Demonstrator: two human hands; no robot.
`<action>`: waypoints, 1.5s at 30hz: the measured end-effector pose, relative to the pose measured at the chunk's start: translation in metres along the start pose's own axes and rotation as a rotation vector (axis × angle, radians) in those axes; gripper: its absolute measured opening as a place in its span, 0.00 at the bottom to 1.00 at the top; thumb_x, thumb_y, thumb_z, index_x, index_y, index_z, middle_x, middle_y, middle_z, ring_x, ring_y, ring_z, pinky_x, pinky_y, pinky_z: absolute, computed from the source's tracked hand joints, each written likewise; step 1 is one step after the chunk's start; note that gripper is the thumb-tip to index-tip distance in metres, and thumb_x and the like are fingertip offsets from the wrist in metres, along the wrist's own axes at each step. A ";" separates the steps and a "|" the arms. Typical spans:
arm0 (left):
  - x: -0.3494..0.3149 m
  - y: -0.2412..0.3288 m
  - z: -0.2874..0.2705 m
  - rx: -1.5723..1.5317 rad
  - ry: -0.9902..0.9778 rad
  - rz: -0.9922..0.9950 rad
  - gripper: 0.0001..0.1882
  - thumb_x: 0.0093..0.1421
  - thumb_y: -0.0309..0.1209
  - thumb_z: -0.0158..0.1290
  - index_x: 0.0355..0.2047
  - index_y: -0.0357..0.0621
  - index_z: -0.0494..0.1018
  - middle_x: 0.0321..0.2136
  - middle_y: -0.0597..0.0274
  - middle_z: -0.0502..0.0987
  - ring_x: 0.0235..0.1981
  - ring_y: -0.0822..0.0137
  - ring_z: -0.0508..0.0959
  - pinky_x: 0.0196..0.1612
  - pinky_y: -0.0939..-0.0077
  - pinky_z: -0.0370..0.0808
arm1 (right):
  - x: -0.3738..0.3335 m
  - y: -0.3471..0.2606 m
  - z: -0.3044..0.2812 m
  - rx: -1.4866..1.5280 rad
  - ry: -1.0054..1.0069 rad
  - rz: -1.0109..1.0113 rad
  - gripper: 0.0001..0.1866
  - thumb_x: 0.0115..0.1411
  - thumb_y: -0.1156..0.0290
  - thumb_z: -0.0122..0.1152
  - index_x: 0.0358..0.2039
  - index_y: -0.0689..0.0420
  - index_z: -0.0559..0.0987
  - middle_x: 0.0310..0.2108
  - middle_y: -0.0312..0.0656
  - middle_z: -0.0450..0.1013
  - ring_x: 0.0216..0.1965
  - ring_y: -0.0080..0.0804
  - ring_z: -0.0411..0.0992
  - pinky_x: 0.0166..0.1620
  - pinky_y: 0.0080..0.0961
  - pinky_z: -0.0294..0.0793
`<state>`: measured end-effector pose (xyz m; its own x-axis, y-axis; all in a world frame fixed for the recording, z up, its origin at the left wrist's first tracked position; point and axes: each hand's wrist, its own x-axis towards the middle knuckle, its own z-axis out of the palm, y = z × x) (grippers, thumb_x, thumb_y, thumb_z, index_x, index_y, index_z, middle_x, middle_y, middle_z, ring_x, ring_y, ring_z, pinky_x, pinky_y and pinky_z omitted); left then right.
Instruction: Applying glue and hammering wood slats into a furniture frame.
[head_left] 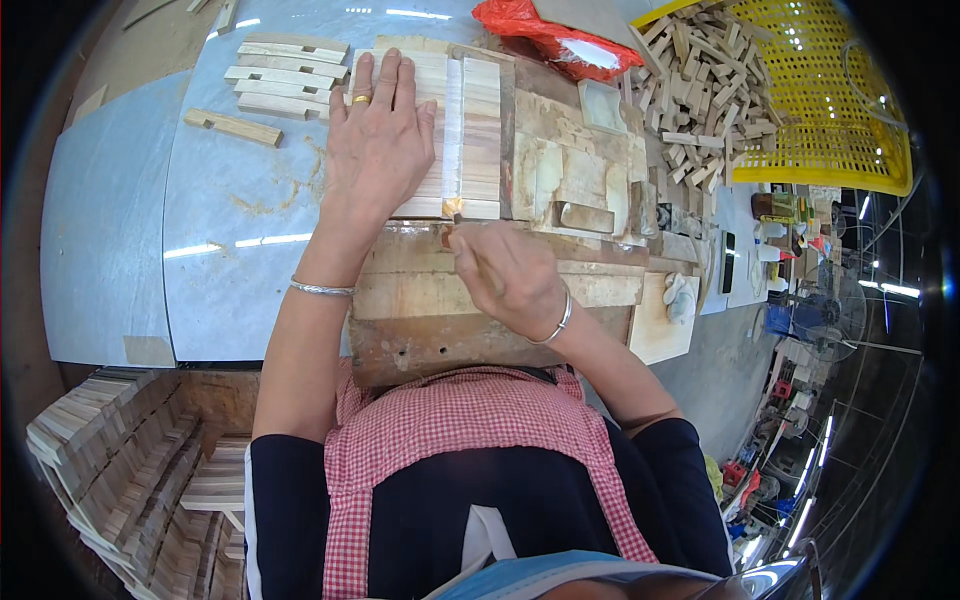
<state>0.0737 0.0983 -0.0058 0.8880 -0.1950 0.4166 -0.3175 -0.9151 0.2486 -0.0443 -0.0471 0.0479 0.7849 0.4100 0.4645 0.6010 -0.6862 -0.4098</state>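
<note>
My left hand point(385, 135) lies flat, fingers stretched forward, on a row of pale wooden pieces point(482, 130) set side by side on the worn work board. A straight white band point(453, 125), which looks like glue, runs across these pieces just right of that hand. At the band's near end, my right hand point(510, 280) is closed round a small brush point(454, 207). Its yellowish tip touches the wood there, while my fingers hide much of its handle.
Several notched wooden pieces point(290, 75) lie at the far left, with one loose piece point(233, 127) nearer. A glue-stained board point(570, 165) sits at right. Beyond it are a heap of small wood blocks point(700, 80), a yellow basket point(830, 165) and a red bag point(545, 40). Stacked wood point(120, 450) stands lower left.
</note>
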 end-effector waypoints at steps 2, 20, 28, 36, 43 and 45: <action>0.000 -0.001 0.000 -0.005 0.004 -0.001 0.27 0.66 0.42 0.38 0.59 0.37 0.63 0.62 0.54 0.63 0.65 0.54 0.58 0.63 0.49 0.55 | -0.007 -0.001 0.003 -0.061 -0.021 -0.050 0.06 0.54 0.77 0.62 0.32 0.62 0.74 0.22 0.42 0.69 0.19 0.33 0.71 0.21 0.26 0.69; 0.001 -0.001 -0.006 0.027 -0.118 -0.032 0.28 0.68 0.43 0.35 0.63 0.42 0.57 0.65 0.58 0.57 0.67 0.55 0.53 0.66 0.50 0.52 | -0.003 0.178 -0.108 1.237 0.638 1.027 0.15 0.64 0.67 0.53 0.39 0.69 0.77 0.25 0.42 0.73 0.20 0.24 0.68 0.23 0.20 0.68; 0.000 0.000 -0.009 0.060 -0.132 -0.003 0.27 0.68 0.43 0.34 0.63 0.43 0.58 0.65 0.59 0.58 0.67 0.56 0.54 0.66 0.51 0.53 | -0.021 0.281 -0.094 1.133 0.692 1.289 0.05 0.58 0.80 0.56 0.33 0.70 0.74 0.23 0.45 0.73 0.20 0.28 0.72 0.22 0.19 0.76; 0.002 -0.013 0.004 0.119 -0.125 0.078 0.27 0.69 0.42 0.34 0.64 0.42 0.57 0.65 0.56 0.58 0.67 0.54 0.54 0.66 0.57 0.52 | -0.071 0.197 -0.174 0.436 0.650 1.063 0.08 0.60 0.73 0.56 0.32 0.66 0.77 0.25 0.44 0.75 0.21 0.29 0.75 0.25 0.21 0.77; 0.008 -0.022 0.014 0.120 -0.124 0.124 0.27 0.70 0.44 0.30 0.64 0.43 0.56 0.65 0.57 0.57 0.68 0.56 0.52 0.67 0.60 0.52 | -0.259 0.148 -0.195 -0.583 0.253 0.921 0.16 0.58 0.63 0.60 0.44 0.57 0.78 0.40 0.50 0.74 0.39 0.45 0.73 0.44 0.36 0.72; 0.007 -0.022 0.014 0.129 -0.132 0.118 0.28 0.70 0.44 0.30 0.65 0.43 0.56 0.65 0.58 0.57 0.68 0.56 0.52 0.67 0.60 0.52 | -0.281 0.149 -0.185 -0.694 0.227 0.839 0.18 0.57 0.60 0.61 0.46 0.55 0.77 0.46 0.51 0.72 0.46 0.49 0.70 0.50 0.42 0.69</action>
<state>0.0917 0.1117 -0.0207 0.8856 -0.3405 0.3158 -0.3844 -0.9190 0.0872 -0.2030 -0.3754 0.0014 0.8144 -0.4129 0.4078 -0.3785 -0.9106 -0.1661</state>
